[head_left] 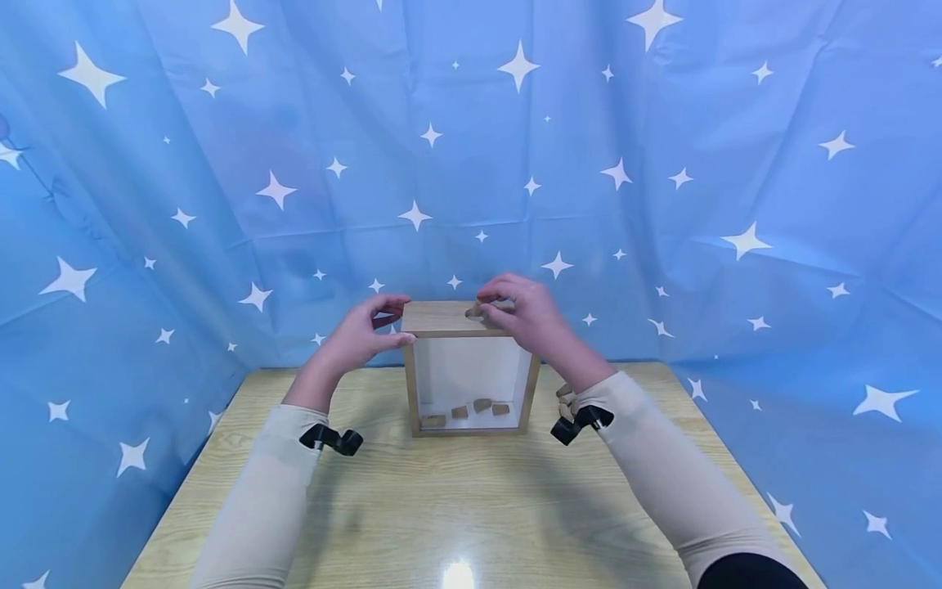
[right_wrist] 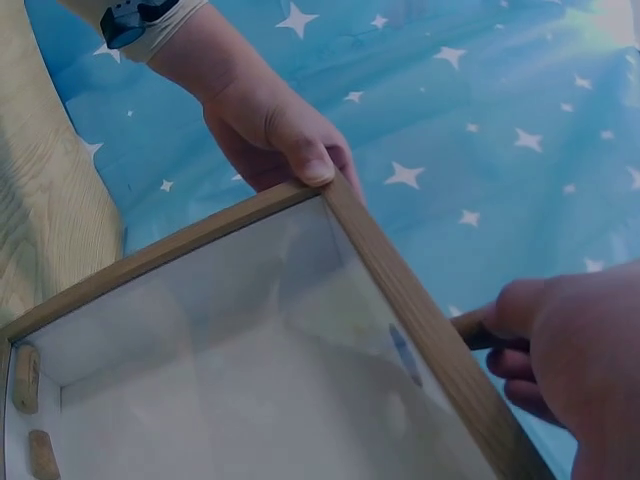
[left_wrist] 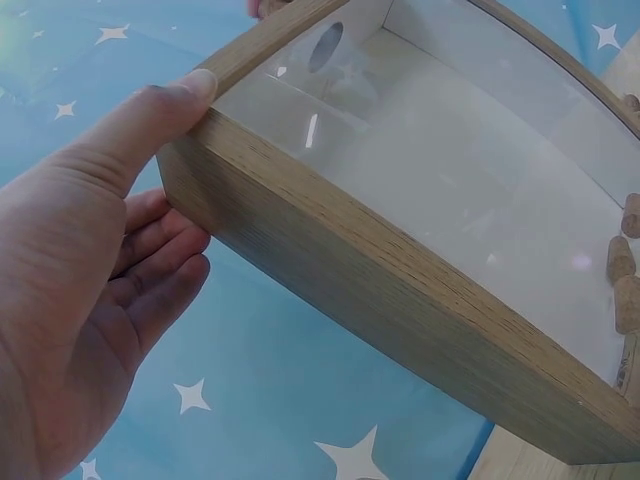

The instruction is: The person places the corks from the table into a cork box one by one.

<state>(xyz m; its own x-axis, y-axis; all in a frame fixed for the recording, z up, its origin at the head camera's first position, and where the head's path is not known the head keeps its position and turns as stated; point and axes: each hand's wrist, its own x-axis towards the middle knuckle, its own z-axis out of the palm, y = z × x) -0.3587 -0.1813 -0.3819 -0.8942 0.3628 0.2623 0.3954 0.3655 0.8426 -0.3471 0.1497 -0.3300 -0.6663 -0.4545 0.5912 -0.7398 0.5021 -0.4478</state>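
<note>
Squarely on the table stands a shallow wooden box, upright, its frame straight-edged and brown-grained, with a clear, shiny front pane and a smooth white back. An oval hole pierces its top wall. The left hand grips the upper left corner, thumb pressed on the front edge and fingers behind. The right hand pinches a cork, a stubby brown piece, at the hole on top; whether its tip is inside, I cannot tell. Four loose corks, short and speckled, lie along the box's floor behind the pane. More corks sit on the table to the right of the box, partly hidden by the right wrist.

The table is pale yellowish wood with fine streaks and a bright glare near its front edge. Behind and at both sides hangs a creased blue cloth printed with white four-pointed stars. Both arms wear light sleeves, each with a small black device at the wrist.
</note>
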